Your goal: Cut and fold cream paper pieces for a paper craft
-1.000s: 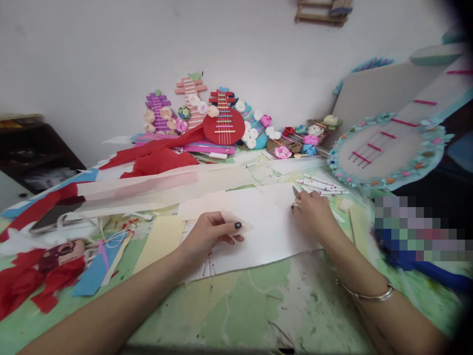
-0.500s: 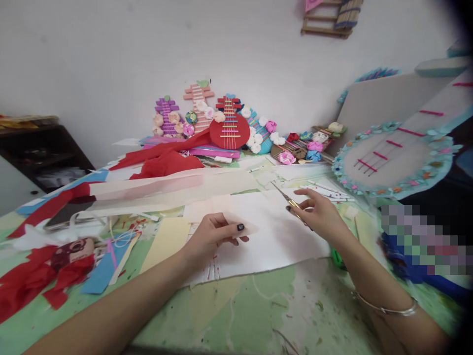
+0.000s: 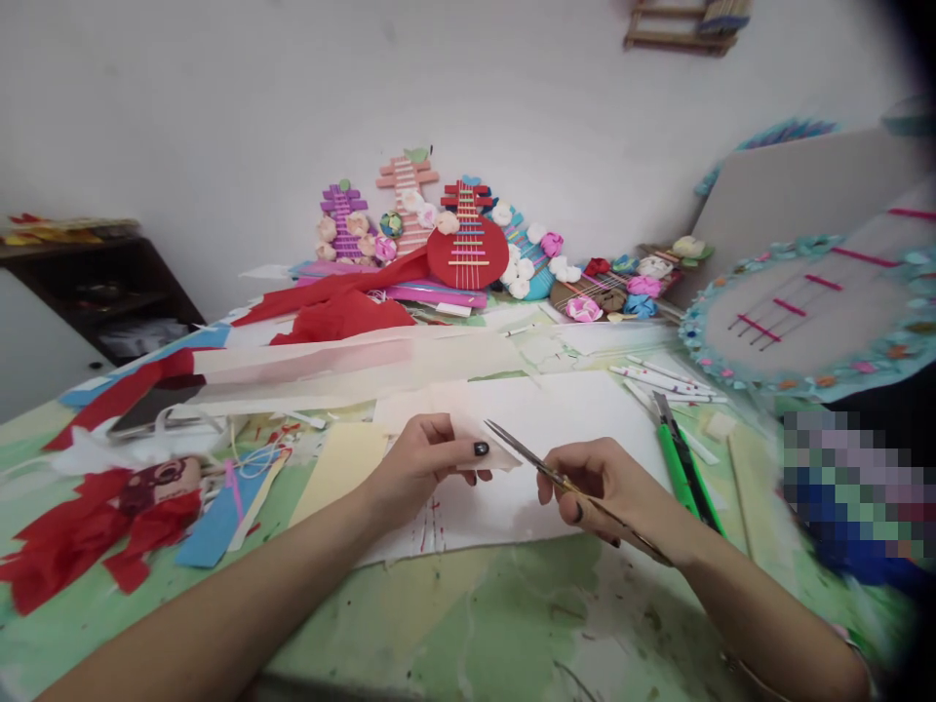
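Between thumb and fingers, my left hand (image 3: 439,453) pinches a small piece of pale, thin paper (image 3: 479,437). A pair of scissors (image 3: 537,462) with gold-coloured handles is in my right hand (image 3: 604,487), its blades pointing up and left. The blade tips are at the right side of the pale paper; whether they touch it I cannot tell. Below both hands lies a large white sheet (image 3: 504,512) with small red marks near its lower left. Part of the pale paper is hidden behind my left fingers.
Right of the sheet lie green box cutters (image 3: 677,458) and thin dotted sticks (image 3: 669,380). Red crepe paper (image 3: 343,317) and paper lutes, one of them red (image 3: 468,255), stand at the back. A phone (image 3: 161,402) and blue strips (image 3: 212,526) lie left.
My right hand has moved left and down, bringing the scissors to the pale paper. The green box cutters now show from behind my right arm. The view has shifted slightly.
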`<state>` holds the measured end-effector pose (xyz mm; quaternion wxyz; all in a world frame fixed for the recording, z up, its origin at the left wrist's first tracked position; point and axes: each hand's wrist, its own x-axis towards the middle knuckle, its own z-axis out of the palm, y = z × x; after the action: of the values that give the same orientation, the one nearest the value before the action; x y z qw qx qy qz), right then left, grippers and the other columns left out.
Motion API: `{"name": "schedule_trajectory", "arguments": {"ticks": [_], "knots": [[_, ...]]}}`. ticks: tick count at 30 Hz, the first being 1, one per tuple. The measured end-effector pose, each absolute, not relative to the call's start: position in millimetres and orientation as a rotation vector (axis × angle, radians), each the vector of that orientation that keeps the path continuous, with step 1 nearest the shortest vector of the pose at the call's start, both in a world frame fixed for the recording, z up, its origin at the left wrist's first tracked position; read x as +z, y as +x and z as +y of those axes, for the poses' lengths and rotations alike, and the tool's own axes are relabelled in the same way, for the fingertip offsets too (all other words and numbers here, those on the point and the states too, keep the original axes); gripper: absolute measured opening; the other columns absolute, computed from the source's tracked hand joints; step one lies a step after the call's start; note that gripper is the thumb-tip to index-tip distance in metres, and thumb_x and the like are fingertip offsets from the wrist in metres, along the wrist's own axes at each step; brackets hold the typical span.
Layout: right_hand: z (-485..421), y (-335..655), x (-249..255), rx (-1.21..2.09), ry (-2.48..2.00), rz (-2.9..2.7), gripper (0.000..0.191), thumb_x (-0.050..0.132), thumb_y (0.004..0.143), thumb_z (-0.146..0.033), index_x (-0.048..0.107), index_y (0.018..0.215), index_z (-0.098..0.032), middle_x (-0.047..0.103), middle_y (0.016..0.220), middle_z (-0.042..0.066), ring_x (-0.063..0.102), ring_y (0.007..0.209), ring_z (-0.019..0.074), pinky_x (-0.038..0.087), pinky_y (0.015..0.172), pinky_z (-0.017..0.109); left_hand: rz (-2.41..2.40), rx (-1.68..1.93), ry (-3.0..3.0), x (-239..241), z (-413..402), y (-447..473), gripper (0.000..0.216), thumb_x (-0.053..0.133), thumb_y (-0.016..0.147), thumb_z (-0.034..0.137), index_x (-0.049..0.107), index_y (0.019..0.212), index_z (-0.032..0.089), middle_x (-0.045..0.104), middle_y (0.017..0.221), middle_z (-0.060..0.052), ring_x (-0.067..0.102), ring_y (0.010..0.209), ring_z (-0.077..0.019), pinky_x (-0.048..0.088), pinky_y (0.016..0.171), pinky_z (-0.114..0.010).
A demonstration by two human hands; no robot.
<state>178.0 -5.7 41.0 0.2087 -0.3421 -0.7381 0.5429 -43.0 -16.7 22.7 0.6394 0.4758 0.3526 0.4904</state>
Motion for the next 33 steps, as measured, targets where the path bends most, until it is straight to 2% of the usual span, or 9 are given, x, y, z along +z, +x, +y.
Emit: {"name": "schedule_trajectory", "arguments": {"ticks": [17,28,33], "knots": [[-8.2,173.9,39.0,1.594,-1.017,-1.996,0.029,0.069,0.068,-0.041,0.065,0.074,-0.013,0.046,0.048,-0.005,0.029,0.035,0.0023,0.02,0.033,0.018,0.777,1.132,1.085,21.7,-16.0,-43.9,0.007,0.069,0.067,0.018,0.067,0.069,0.012,0.066,0.064,-0.003,0.057,0.057,-0.0111,0.041,0.052,-0.021],[-7.8,173.0,36.0,1.649,-1.198,-1.935,0.019,0.065,0.067,-0.03,0.065,0.075,-0.013,0.044,0.043,-0.007,0.031,0.028,0.0019,0.022,0.028,0.015,0.753,1.151,1.064,20.3,-15.2,-43.4,0.006,0.07,0.066,0.016,0.067,0.067,0.012,0.064,0.06,-0.002,0.058,0.056,-0.011,0.042,0.05,-0.02],[-7.8,172.2,37.5,1.651,-1.232,-1.933,0.019,0.064,0.067,-0.03,0.064,0.074,-0.013,0.042,0.04,-0.008,0.031,0.027,0.0024,0.021,0.026,0.014,0.741,1.159,1.059,19.4,-15.4,-43.3,0.004,0.069,0.068,0.015,0.067,0.067,0.012,0.064,0.059,-0.001,0.059,0.056,-0.0108,0.043,0.051,-0.019]]}}
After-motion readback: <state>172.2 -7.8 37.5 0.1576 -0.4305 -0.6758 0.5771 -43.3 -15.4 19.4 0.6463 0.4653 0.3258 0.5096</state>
